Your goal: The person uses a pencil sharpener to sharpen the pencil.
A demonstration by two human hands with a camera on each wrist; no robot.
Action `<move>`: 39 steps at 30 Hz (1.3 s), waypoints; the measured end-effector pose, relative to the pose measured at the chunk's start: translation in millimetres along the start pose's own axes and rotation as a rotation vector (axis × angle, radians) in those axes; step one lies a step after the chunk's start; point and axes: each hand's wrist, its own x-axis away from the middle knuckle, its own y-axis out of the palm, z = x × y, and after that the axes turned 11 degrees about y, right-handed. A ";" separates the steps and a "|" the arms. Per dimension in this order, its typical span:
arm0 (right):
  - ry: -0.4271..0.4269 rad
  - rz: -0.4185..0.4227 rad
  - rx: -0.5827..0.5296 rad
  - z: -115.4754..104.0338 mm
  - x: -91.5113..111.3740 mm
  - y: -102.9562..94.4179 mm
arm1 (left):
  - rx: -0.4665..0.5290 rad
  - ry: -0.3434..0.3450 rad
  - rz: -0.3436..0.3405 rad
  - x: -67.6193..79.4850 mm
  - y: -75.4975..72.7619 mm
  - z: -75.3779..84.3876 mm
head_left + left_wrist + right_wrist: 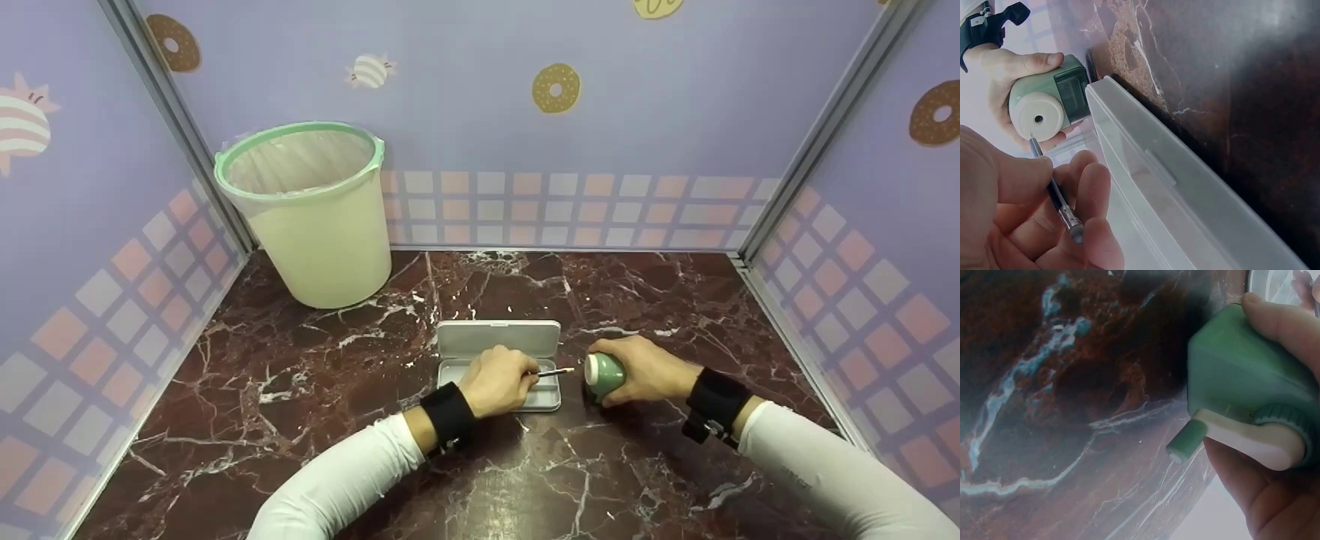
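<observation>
My left hand pinches a dark pencil between thumb and fingers, its eraser end toward the palm. The pencil's tip points at the round white face of a green pencil sharpener, close to the small hole there. Around the sharpener's body curl the fingers and thumb of my right hand. On its far side a crank handle with a green knob shows in the right wrist view. Beneath my left hand lies a white pencil case with its lid raised; the hand hides part of its inside.
A cream trash bin with a green rim and a plastic liner stands at the back left. Patterned panels enclose the dark red marbled tabletop at the back and both sides.
</observation>
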 end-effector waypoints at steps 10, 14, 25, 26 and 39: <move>0.009 -0.001 0.000 0.1 0.8 8.5 | -0.024 0.002 0.024 -8.5 8.3 1.3; 0.010 0.001 0.009 -1.2 0.7 8.8 | -0.023 0.006 0.020 -10.3 8.6 2.1; 0.027 0.009 0.020 0.3 0.4 6.3 | -0.028 0.054 0.006 -20.6 10.7 6.7; 0.028 0.010 0.020 0.5 0.4 5.8 | -0.031 0.055 0.008 -21.7 10.5 7.3; 0.016 0.015 0.025 -0.6 -0.1 4.7 | -0.044 0.051 -0.002 -23.7 8.6 8.6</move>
